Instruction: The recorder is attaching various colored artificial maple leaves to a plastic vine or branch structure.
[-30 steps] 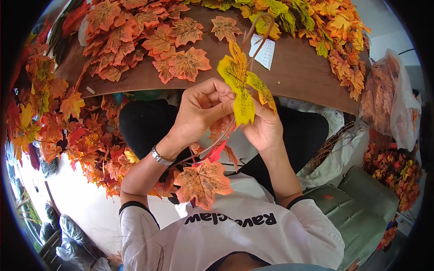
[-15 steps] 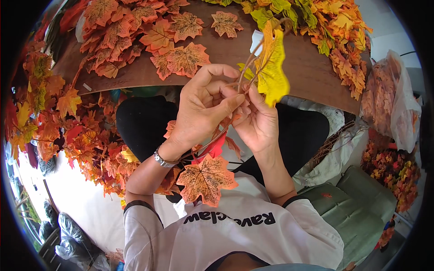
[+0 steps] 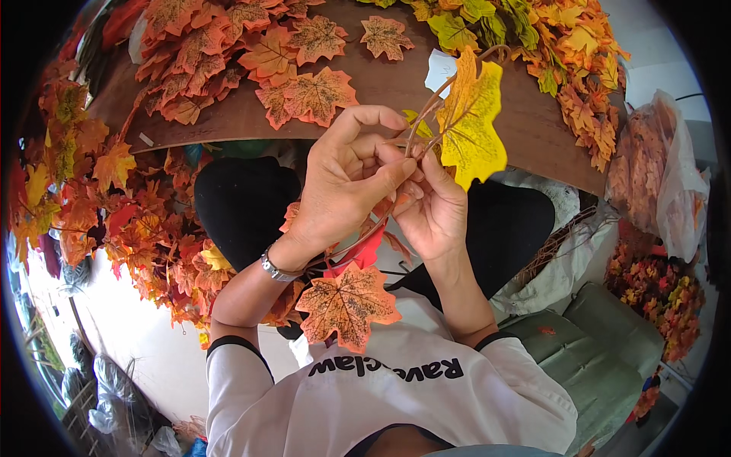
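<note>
My left hand (image 3: 343, 171) pinches a brown artificial stem (image 3: 432, 99) between thumb and fingers, above my lap. Close against it, my right hand (image 3: 432, 209) is closed at the lower end of a yellow-orange artificial maple leaf (image 3: 474, 122), where its stalk meets the stem. The stem's tip curls over beyond the leaf. Below my hands the stem runs down past my left wrist, with a red leaf (image 3: 358, 255) and a speckled orange maple leaf (image 3: 348, 306) hanging over my shirt. My fingers partly hide the joint.
A brown board (image 3: 388, 84) ahead carries piles of orange leaves (image 3: 183, 65), green leaves (image 3: 476, 23) and yellow-orange leaves (image 3: 579, 53). Leaf garlands (image 3: 114, 198) hang at left. A clear bag of leaves (image 3: 659, 167) and a green cushion (image 3: 586, 365) are at right.
The yellow leaf has turned to show more of its broad face and shifted slightly right. Both hands keep nearly the same place and grip.
</note>
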Demonstrator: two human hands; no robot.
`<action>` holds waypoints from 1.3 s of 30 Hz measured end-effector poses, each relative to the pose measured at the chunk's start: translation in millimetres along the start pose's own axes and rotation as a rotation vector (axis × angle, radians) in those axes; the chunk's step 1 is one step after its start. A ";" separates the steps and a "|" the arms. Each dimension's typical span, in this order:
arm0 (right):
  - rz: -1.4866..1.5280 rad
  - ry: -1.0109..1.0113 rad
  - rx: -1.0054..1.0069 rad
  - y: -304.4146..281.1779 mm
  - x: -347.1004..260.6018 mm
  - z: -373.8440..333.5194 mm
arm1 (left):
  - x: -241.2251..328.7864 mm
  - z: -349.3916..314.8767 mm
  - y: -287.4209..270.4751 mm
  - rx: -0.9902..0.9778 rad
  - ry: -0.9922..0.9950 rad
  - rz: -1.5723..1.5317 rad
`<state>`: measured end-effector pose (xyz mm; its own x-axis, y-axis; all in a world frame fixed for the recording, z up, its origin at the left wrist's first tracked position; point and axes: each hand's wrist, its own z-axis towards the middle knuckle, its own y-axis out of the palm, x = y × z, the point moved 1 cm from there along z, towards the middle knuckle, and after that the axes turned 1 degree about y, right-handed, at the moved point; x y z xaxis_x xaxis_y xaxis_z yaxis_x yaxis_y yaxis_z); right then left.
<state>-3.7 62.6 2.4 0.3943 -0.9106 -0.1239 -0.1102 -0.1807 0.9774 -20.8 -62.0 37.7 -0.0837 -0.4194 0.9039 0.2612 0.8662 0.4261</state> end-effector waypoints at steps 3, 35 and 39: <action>-0.109 -0.080 0.047 6.7 3.1 -1.5 | -1.0 -0.2 0.7 0.016 0.013 0.016; -0.116 0.060 -0.362 -32.1 5.0 3.7 | 9.0 7.8 -7.3 -0.148 -0.187 0.069; -0.072 0.161 -0.392 -37.4 5.7 6.1 | 12.8 11.8 -5.1 -0.119 -0.208 0.040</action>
<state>-2.9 61.9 -35.9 0.5289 -0.8258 -0.1958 0.2657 -0.0580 0.9623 -34.5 -68.6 47.6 -0.2639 -0.3096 0.9135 0.3791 0.8376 0.3933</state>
